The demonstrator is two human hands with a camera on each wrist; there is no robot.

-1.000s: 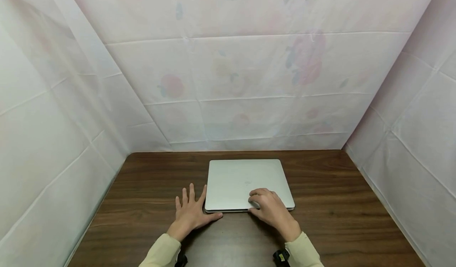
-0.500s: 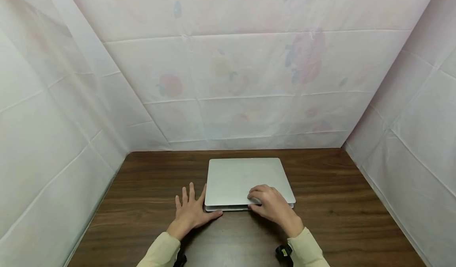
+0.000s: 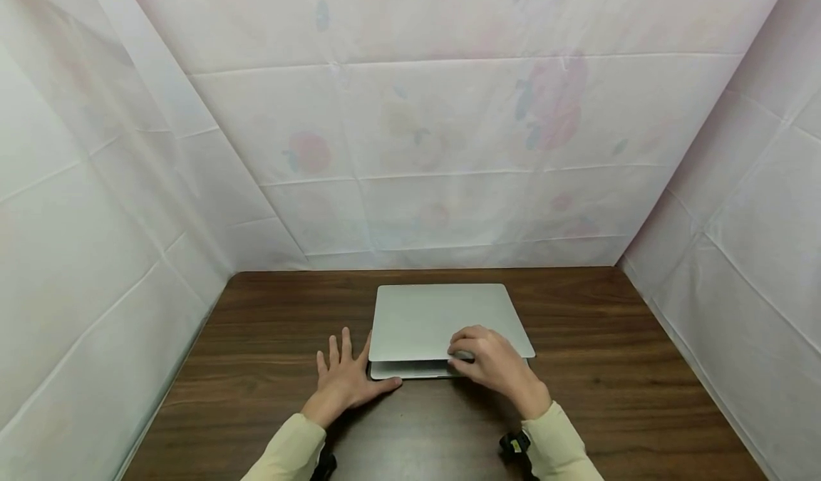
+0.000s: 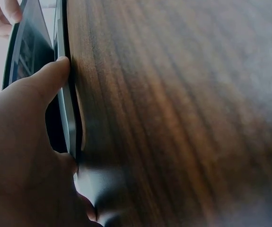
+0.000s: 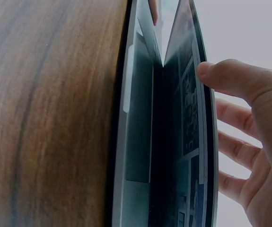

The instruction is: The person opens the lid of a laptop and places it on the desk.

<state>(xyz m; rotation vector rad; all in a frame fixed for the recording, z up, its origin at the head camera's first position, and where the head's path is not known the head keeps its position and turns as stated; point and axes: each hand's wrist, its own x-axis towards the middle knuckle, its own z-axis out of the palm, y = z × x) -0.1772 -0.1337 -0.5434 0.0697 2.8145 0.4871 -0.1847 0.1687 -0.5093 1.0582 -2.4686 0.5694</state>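
Note:
A silver laptop [image 3: 442,321] lies on the wooden table, its lid raised a little from the base along the near edge. My right hand [image 3: 490,363] pinches that lid edge, thumb underneath and fingers on top. In the right wrist view the thumb touches the screen's border, and the laptop screen [image 5: 190,113] shows a dim picture. My left hand [image 3: 343,385] rests spread at the laptop's near left corner. Its thumb lies along the front edge of the laptop base [image 4: 67,111] in the left wrist view, the other fingers on the table beside the laptop.
The brown wooden table [image 3: 276,324] reaches to a pale printed cloth [image 3: 442,217] hanging behind it. More white cloth hangs along the left and right sides. A dark wrist device [image 3: 515,444] is strapped under the right sleeve.
The laptop lid has risen from nearly closed to a wider gap at the front. My right hand has lifted slightly with it; my left hand has stayed in place.

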